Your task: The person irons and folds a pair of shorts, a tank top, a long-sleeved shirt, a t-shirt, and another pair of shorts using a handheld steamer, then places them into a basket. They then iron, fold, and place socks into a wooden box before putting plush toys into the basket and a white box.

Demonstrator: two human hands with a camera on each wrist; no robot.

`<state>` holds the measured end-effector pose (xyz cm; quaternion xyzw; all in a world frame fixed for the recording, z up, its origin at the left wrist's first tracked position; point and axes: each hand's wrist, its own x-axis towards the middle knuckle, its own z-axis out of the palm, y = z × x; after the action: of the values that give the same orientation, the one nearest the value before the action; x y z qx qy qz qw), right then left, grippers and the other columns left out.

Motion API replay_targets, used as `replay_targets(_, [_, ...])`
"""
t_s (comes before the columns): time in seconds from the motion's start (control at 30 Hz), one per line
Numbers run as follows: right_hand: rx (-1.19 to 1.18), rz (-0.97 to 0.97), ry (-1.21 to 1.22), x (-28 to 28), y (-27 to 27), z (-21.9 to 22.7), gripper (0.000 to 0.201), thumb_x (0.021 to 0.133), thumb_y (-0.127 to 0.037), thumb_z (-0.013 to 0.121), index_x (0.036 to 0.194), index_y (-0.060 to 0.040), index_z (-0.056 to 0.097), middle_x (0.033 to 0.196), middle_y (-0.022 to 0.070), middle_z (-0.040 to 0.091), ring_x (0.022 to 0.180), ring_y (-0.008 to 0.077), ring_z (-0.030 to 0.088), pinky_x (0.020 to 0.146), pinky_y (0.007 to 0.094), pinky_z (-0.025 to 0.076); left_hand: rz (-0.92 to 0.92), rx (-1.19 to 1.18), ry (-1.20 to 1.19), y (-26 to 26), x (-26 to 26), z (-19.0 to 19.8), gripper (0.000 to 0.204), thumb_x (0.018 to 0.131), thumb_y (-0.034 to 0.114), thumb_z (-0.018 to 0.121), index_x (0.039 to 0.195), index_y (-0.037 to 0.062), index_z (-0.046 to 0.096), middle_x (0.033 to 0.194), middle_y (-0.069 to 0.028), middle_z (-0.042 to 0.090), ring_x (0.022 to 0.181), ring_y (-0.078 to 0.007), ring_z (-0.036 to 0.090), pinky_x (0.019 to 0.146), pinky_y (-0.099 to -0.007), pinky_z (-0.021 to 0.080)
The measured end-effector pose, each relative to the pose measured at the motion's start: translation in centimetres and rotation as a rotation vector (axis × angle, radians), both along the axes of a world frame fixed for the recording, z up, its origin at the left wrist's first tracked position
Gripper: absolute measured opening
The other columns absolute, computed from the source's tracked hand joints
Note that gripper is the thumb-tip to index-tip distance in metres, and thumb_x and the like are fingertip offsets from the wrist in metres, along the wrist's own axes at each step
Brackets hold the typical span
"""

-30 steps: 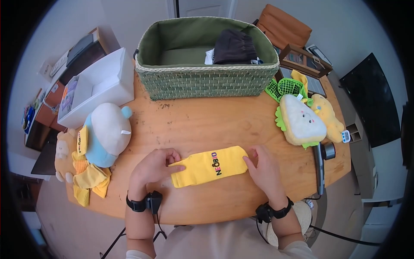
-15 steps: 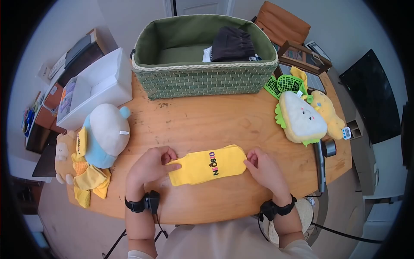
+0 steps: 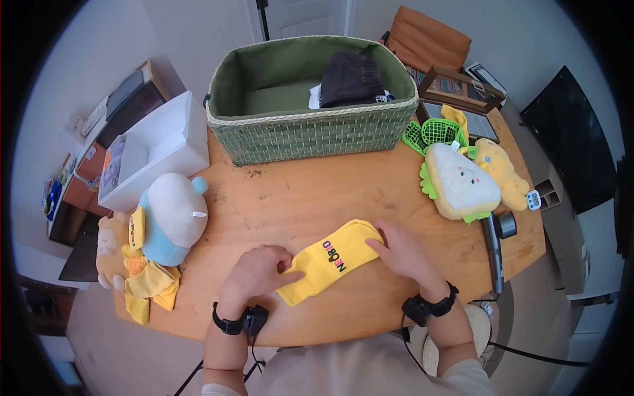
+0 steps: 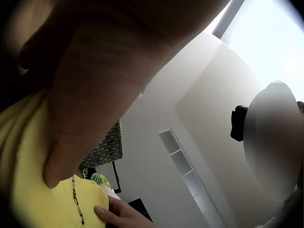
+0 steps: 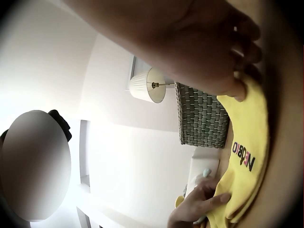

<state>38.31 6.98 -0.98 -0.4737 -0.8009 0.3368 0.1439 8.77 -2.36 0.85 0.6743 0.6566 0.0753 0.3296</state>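
Note:
A yellow sock (image 3: 321, 272) printed with "NEOBIO" lies slantwise across the front of the table, its right end farther from the body. My left hand (image 3: 259, 272) pinches its near left end, thumb on top. At the far right end, my right hand (image 3: 404, 251) grips it between thumb and fingers. Layered yellow fabric (image 4: 28, 156) shows under the left thumb in the left wrist view. In the right wrist view the sock (image 5: 249, 128) bends slightly between both hands.
A green woven basket (image 3: 317, 138) with dark folded clothing (image 3: 353, 79) stands at the back. On the left are a white box (image 3: 191, 132), plush toys (image 3: 175, 218) and more yellow fabric pieces (image 3: 152, 280). A sandwich plush (image 3: 462, 185) and a black handled device (image 3: 494, 254) lie right.
The sock has turned from nearly level to slanted, its left end coming nearer the body. My left hand moved right and toward me with it. The head view has shifted slightly.

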Motion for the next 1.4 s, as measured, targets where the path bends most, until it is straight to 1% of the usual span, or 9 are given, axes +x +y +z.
replay_targets(0.07, [0.007,0.018,0.050,0.4,2.2,-0.9,0.026,0.093,-0.020,0.069,0.106,0.0007,0.060,0.088,0.0163,0.067,0.081,0.0314,0.065,0.072,0.0412,0.049,-0.104,-0.017,-0.045,-0.3,0.9,0.0,0.034,0.087,0.037,0.075,0.073,0.0070,0.067,0.064,-0.0104,0.061,0.063,-0.0297,0.061,0.061,-0.0401,0.049])
replay_targets(0.23, [-0.020,0.087,0.165,0.2,7.7,-2.7,0.026,0.093,-0.017,0.070,0.110,0.0008,0.062,0.093,0.0131,0.070,0.082,0.0256,0.066,0.075,0.0365,0.052,-0.338,-0.113,-0.241,0.5,3.0,-0.2,0.030,0.093,0.032,0.070,0.078,0.0068,0.070,0.064,-0.0110,0.061,0.058,-0.0271,0.056,0.060,-0.0377,0.048])
replay_targets(0.33, [-0.143,0.189,0.232,0.1,9.1,-3.1,0.027,0.093,-0.017,0.071,0.112,0.0009,0.065,0.097,0.0118,0.072,0.083,0.0220,0.066,0.077,0.0343,0.053,-0.221,-0.027,-0.264,2.0,3.9,-0.5,0.021,0.093,0.027,0.071,0.088,0.0066,0.070,0.066,-0.0053,0.061,0.059,-0.0187,0.053,0.060,-0.0343,0.047])
replay_targets(0.4, [-0.165,0.198,0.329,-0.2,9.4,-3.4,0.027,0.091,-0.017,0.073,0.110,0.0016,0.066,0.093,0.0105,0.071,0.083,0.0187,0.065,0.075,0.0340,0.053,-0.042,0.020,-0.437,4.1,4.2,-1.0,0.017,0.092,0.020,0.072,0.100,0.0048,0.068,0.071,0.0012,0.060,0.063,-0.0099,0.051,0.061,-0.0285,0.046])
replay_targets(0.47, [-0.162,0.236,0.354,-0.7,10.0,-4.1,0.027,0.091,-0.016,0.074,0.109,0.0016,0.067,0.092,0.0101,0.071,0.083,0.0182,0.065,0.075,0.0336,0.053,0.124,0.123,-0.362,6.7,5.2,-1.2,0.022,0.091,0.014,0.075,0.108,0.0036,0.066,0.078,0.0044,0.058,0.070,-0.0050,0.050,0.063,-0.0239,0.045])
replay_targets(0.57, [-0.163,0.305,0.384,-1.7,11.2,-4.7,0.026,0.089,-0.014,0.075,0.108,0.0016,0.067,0.090,0.0093,0.070,0.082,0.0173,0.065,0.075,0.0329,0.053,0.166,0.271,-0.499,10.7,5.4,-3.3,0.028,0.088,0.012,0.078,0.112,0.0028,0.066,0.082,0.0038,0.060,0.072,-0.0056,0.051,0.065,-0.0230,0.045])
replay_targets(0.8, [-0.221,0.316,0.478,-2.4,12.5,-5.0,0.022,0.082,-0.005,0.077,0.099,0.0016,0.067,0.087,0.0078,0.070,0.079,0.0161,0.065,0.073,0.0309,0.054,0.140,0.160,-0.425,13.8,5.4,-4.2,0.024,0.084,0.009,0.082,0.104,0.0027,0.069,0.084,0.0049,0.060,0.072,-0.0045,0.050,0.064,-0.0226,0.044])
replay_targets(1.07, [-0.193,0.266,0.519,-2.2,12.0,-5.0,0.013,0.075,0.003,0.074,0.087,0.0020,0.069,0.078,0.0094,0.068,0.073,0.0173,0.066,0.067,0.0311,0.053,0.132,0.153,-0.559,13.7,4.5,-5.2,0.013,0.084,-0.001,0.076,0.092,0.0039,0.067,0.082,0.0066,0.060,0.070,-0.0013,0.049,0.060,-0.0195,0.040])
replay_targets(1.4, [-0.151,0.371,0.493,-1.8,11.9,-4.1,0.014,0.081,-0.008,0.078,0.087,0.0009,0.070,0.083,0.0113,0.070,0.075,0.0201,0.067,0.070,0.0350,0.054,0.061,0.242,-0.471,13.4,4.9,-4.2,0.016,0.079,-0.006,0.072,0.089,0.0053,0.069,0.083,0.0042,0.058,0.070,-0.0040,0.050,0.061,-0.0208,0.041])
